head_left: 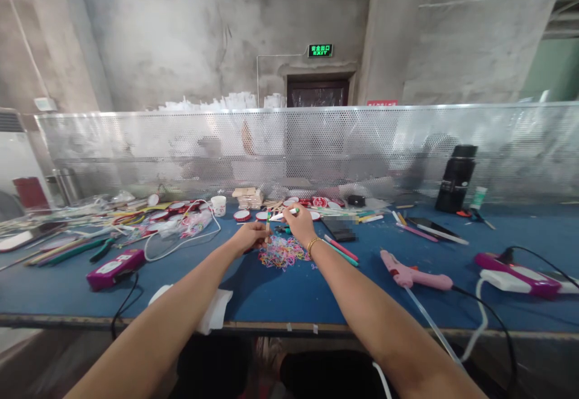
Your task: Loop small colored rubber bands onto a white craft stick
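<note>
Over the middle of the blue table my left hand (250, 236) grips a short wooden stick (268, 229) upright; its upper end shows green and some red. My right hand (301, 225), with a gold bracelet at the wrist, is closed round a white marker (277, 216) with a green end. The marker's tip points left and reaches the stick's upper part; whether they touch I cannot tell. Just below both hands lies a heap of small coloured rubber bands (283, 254). Beside my right wrist lie pink and teal pens (341, 248) and a black phone-like slab (337, 230).
A pink glue gun (414, 275) lies at right, its cord trailing off the edge. Purple power strips (115, 268) sit on both sides. A black bottle (456, 178) stands back right, a paper cup (218, 206) back left. A perforated metal screen (339, 151) rises behind.
</note>
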`<state>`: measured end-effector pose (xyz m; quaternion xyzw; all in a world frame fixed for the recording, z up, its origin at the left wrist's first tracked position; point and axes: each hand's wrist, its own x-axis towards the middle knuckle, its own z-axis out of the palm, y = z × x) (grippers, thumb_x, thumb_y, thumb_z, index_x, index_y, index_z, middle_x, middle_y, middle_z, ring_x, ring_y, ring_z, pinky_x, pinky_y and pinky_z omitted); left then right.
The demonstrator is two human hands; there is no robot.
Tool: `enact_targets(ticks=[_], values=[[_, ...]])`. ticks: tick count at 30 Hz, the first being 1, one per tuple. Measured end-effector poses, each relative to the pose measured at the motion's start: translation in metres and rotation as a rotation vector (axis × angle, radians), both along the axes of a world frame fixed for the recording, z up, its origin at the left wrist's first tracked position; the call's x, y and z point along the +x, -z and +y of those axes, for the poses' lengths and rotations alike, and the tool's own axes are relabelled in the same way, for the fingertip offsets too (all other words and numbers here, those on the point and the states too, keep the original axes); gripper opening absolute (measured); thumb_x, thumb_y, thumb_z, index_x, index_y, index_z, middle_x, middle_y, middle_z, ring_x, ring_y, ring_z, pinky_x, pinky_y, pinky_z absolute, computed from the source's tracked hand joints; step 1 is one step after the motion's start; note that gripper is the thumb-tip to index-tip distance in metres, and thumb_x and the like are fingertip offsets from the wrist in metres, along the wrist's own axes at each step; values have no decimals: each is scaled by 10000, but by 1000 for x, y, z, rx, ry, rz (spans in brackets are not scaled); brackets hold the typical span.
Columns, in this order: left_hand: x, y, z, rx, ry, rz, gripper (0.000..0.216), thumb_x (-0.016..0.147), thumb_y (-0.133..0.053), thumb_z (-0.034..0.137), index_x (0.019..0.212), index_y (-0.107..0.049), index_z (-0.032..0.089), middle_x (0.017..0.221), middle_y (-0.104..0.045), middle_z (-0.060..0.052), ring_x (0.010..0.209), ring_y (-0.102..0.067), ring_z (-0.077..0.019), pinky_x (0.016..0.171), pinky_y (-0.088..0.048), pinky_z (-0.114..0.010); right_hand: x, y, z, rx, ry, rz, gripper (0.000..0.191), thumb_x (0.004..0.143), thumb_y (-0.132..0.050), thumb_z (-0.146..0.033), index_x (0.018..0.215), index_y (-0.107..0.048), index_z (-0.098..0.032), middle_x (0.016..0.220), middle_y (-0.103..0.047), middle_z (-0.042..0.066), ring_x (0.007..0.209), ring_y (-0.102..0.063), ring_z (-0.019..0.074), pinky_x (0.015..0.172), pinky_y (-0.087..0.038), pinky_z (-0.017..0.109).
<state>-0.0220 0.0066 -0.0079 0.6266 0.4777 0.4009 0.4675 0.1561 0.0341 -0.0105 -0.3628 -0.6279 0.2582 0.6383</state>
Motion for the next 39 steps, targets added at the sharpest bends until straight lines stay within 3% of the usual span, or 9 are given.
enact_targets(ticks=[39], values=[[0,0,0,-28,19,-32,332,559,-782,349,759,-628,132,635,-664,-40,478,-568,-98,441,-348,-193,1,0,1,-35,35,19,130,711,-511,-332,691,-547,-208,574,-628,-16,563,-582,155,552,-430,247]])
